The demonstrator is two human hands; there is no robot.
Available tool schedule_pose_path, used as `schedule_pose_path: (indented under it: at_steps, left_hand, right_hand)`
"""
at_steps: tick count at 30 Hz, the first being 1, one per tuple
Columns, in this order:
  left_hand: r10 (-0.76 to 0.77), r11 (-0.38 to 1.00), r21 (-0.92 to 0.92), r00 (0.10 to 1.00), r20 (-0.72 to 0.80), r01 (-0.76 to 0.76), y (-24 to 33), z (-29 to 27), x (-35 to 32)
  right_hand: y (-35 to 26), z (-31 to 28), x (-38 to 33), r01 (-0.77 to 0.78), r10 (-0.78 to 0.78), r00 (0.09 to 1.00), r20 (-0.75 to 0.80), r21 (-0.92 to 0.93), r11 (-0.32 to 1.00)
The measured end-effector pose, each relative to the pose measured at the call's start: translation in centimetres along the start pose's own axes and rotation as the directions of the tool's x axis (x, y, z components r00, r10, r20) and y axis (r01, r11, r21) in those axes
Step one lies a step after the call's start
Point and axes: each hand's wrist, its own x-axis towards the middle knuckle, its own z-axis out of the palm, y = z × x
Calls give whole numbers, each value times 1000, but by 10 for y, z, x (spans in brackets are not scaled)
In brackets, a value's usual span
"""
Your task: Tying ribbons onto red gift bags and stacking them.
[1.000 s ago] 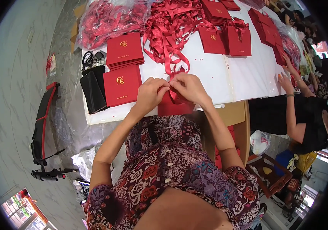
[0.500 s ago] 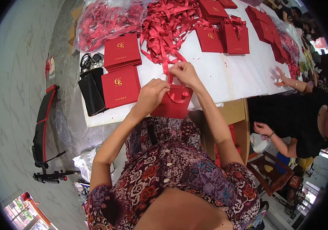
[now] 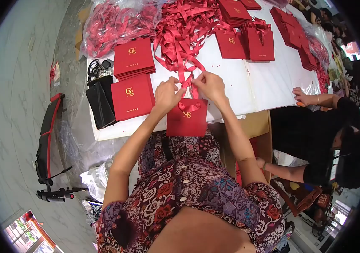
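At the table's near edge is a small red paper bag (image 3: 187, 126) with gold print facing me. A red ribbon (image 3: 189, 107) loops over its front near the top. Just above the bag, the fingers of my left hand (image 3: 168, 93) pinch the ribbon from one side. My right hand (image 3: 212, 87) grips it from the other side, thumb and forefinger together. Strands between my hands run on to a heap of red ribbons (image 3: 184, 36) beyond them. Exactly how the strands cross at my fingertips is hard to make out.
Stacks of flat red bags (image 3: 133, 96) lie to my left beside a black phone-like case (image 3: 100, 105) and cables. A clear plastic sack of ribbons (image 3: 121, 29) sits behind. Finished-looking bags with ribbons (image 3: 260, 44) stand at far right. A co-worker's hand (image 3: 304, 98) rests at the table's right.
The bag has swung upright, so its gold-printed front shows. My hands have moved slightly apart around the ribbon. The co-worker has leaned in, one arm now reaching lower toward the box.
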Motion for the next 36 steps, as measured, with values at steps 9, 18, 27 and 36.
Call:
schedule_pose_path:
  at_steps: [9, 18, 27, 36]
  left_hand:
    - [-239, 751, -632, 971, 12, 192, -21, 13, -1]
    - [-162, 521, -849, 987, 7, 91, 9, 11, -10]
    - [-75, 833, -536, 930, -361, -141, 27, 12, -18]
    - [-145, 717, -694, 959, -243, -67, 33, 1, -16]
  right_hand:
    - [24, 6, -6, 37, -26, 999, -48, 241, 970]
    - [3, 25, -23, 21, -130, 986, 103, 697, 716]
    - [-14, 19, -33, -3, -39, 998, 45, 685, 729]
    - [-16, 14, -26, 32, -63, 998, 7, 804, 594]
